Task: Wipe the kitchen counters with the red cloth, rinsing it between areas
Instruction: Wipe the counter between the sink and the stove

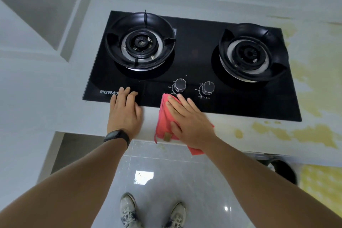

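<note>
The red cloth [163,122] lies across the front edge of the black glass gas hob [194,57] and the white counter [55,89], with one corner hanging over the counter's edge. My right hand [188,120] presses flat on the cloth, fingers straight, fingertips just below the left knob [180,84]. My left hand [125,111] rests flat on the hob's front left corner and the counter, fingers straight, holding nothing. A black band sits on my left wrist.
The hob carries two burners with black pan supports [140,42] [252,52] and a second knob [208,87]. Yellowish stains [296,131] mark the counter to the right. Below the counter edge are the grey tiled floor [166,172] and my shoes.
</note>
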A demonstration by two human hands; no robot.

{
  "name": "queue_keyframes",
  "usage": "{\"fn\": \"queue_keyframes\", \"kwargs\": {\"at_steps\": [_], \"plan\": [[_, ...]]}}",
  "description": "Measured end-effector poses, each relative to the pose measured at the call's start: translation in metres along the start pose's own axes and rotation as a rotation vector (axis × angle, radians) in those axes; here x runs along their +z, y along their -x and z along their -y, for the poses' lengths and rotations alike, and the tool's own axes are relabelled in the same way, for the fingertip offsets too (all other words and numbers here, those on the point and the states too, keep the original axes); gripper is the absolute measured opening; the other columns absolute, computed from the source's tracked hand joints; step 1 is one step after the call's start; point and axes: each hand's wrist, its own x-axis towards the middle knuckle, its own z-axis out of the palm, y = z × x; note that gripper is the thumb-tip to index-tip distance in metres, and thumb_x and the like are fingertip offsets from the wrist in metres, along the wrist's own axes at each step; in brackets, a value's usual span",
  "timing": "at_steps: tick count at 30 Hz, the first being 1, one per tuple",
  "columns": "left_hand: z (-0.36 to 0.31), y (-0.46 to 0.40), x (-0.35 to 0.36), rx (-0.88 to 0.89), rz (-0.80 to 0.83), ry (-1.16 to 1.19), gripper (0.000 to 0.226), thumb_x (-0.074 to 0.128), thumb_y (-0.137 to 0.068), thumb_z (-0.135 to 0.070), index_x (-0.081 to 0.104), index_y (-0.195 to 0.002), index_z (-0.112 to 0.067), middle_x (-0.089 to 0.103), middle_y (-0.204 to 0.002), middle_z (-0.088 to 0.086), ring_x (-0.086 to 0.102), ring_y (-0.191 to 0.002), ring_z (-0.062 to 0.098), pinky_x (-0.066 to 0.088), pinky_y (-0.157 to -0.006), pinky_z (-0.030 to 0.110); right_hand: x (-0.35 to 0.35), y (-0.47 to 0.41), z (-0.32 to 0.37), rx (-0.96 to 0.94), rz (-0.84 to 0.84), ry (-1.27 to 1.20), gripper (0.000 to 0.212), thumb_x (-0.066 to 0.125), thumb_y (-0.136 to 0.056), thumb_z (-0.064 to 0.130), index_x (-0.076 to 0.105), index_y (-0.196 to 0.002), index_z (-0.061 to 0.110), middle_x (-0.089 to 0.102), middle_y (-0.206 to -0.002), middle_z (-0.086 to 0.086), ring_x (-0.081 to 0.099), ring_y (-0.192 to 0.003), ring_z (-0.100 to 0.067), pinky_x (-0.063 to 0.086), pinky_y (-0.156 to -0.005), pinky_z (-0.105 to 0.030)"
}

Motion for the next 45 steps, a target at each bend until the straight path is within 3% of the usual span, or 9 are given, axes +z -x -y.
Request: {"fn": "queue_keyframes", "kwargs": {"at_steps": [8,30,37,45], "plan": [[-0.002,-0.001,0.0,-0.004,0.017,-0.015,0.049,0.031,-0.098,-0.027,0.057,-0.136,-0.009,0.048,-0.153,0.014,0.031,-0.152,0.032,0.02,-0.126,0.051,-0.008,0.039,-0.042,0.084,0.04,0.063,0.067,0.035,-0.103,0.039,0.021,-0.165,0.019,0.012,-0.173,0.002,0.001,-0.16,-0.023,0.011,-0.13,-0.046],[-0.001,-0.003,0.002,-0.012,0.003,-0.017,0.049,0.034,-0.096,-0.027,0.058,-0.133,-0.007,0.05,-0.15,0.017,0.033,-0.151,0.034,0.022,-0.125,0.052,0.003,-0.04,0.038,-0.041,-0.03,-0.016,0.066,0.039,-0.102,0.034,0.025,-0.163,0.014,0.017,-0.172,-0.002,0.007,-0.16,-0.023,0.011,-0.13,-0.043],[-0.001,-0.003,-0.001,0.009,-0.016,-0.005,0.045,0.037,-0.095,-0.022,0.059,-0.131,-0.007,0.053,-0.147,0.018,0.037,-0.148,0.036,0.026,-0.123,0.053,0.0,-0.003,0.006,0.002,-0.002,0.007,0.067,0.04,-0.1,0.037,0.028,-0.163,0.018,0.018,-0.172,0.002,0.009,-0.16,-0.024,0.008,-0.13,-0.043],[-0.008,-0.003,-0.002,0.019,0.005,-0.026,0.042,0.039,-0.099,-0.019,0.055,-0.136,-0.008,0.048,-0.151,0.016,0.031,-0.151,0.034,0.019,-0.127,0.05,-0.012,0.06,-0.06,0.159,0.052,0.085,0.067,0.033,-0.101,0.037,0.025,-0.163,0.012,0.012,-0.173,-0.004,0.003,-0.16,-0.026,0.016,-0.128,-0.052]]}}
